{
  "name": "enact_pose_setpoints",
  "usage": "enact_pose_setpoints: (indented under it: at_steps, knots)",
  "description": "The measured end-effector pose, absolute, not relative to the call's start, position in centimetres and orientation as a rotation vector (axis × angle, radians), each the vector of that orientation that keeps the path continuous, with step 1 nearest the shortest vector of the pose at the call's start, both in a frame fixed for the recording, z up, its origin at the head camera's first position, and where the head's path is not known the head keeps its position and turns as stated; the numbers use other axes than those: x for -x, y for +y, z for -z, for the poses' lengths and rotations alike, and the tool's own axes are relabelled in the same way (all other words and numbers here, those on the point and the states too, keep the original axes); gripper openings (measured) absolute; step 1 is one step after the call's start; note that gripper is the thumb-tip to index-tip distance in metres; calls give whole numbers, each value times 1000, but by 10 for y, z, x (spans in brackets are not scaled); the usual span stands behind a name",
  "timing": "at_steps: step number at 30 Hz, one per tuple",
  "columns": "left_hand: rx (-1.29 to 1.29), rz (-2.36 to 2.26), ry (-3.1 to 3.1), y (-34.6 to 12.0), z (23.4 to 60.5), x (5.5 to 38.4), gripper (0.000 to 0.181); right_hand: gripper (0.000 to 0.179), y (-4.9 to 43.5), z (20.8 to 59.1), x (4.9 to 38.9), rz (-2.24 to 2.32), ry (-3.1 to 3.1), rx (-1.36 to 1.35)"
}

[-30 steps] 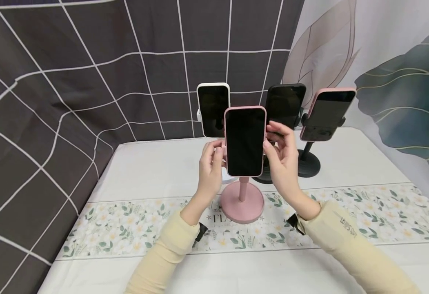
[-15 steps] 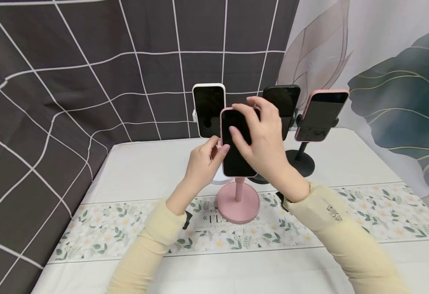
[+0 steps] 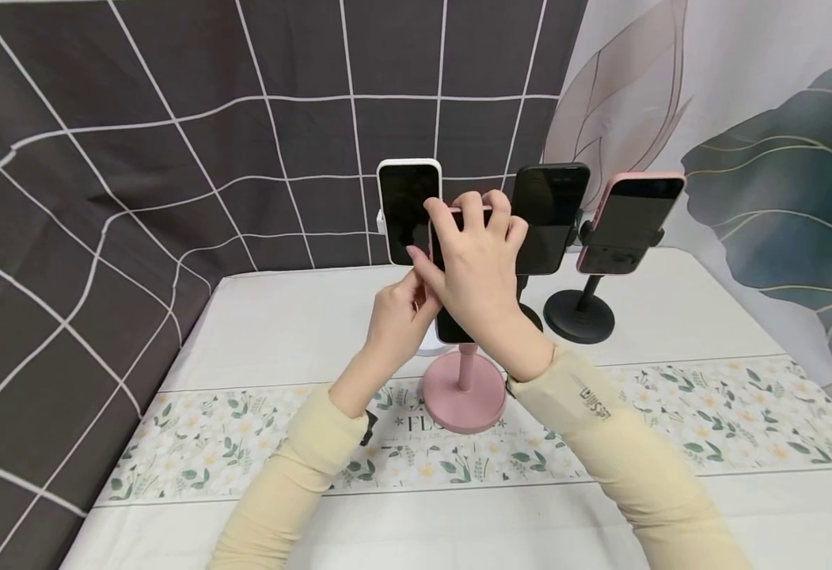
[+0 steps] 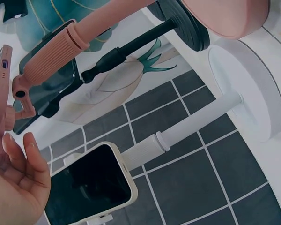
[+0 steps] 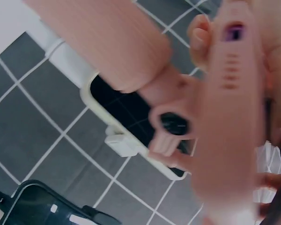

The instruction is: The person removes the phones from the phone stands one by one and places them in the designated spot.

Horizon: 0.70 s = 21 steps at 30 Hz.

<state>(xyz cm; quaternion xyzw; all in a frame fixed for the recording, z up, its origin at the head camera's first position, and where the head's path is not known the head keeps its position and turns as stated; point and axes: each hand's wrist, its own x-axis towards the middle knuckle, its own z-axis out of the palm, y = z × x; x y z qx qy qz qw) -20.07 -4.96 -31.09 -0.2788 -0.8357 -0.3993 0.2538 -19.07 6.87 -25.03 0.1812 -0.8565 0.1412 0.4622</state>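
A phone with a pink edge (image 3: 451, 324) is held upright in a pink phone stand (image 3: 465, 396). My left hand (image 3: 394, 321) is at the phone's left edge; in the left wrist view its fingertips (image 4: 32, 152) curl against the pink stand's clamp (image 4: 0, 157). My right hand (image 3: 478, 257) reaches across the front of the phone, covering most of the screen. Its fingers are spread and bent near the top edge, and its thumb extends past the left edge. The right wrist view shows the phone's bottom edge (image 5: 232, 112) close up and blurred; the right fingers' contact is unclear.
Behind stand a white-edged phone (image 3: 408, 198) on a white stand (image 4: 201, 117), a black phone (image 3: 551, 214) on a black stand, and another pink phone (image 3: 632, 222) on a black stand (image 3: 579, 317). A floral-banded tablecloth (image 3: 245, 443) covers the table. A dark gridded cloth (image 3: 302, 127) hangs behind.
My right hand has left the phone's right edge, come over the front of the screen and moved left across it. My left hand stays at the left edge. The phone and stands look unmoved.
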Motion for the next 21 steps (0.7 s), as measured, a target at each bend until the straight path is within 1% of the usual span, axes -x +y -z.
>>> enact_pose_setpoints:
  at_steps: [4,11,15,21]
  knots:
    - [801,1007,-2301,-54,308,202,15,25,68,254,195,-271,-2054,-422]
    - [865,1069,-2313,-61,301,209,18,17,70,253,197,-204,-2019,-439]
    - [917,1203,-2242,-61,301,212,16,18,71,252,198,-213,-2028,-443]
    - [972,1365,-2132,-61,305,217,13,25,71,250,197,-250,-2052,-479]
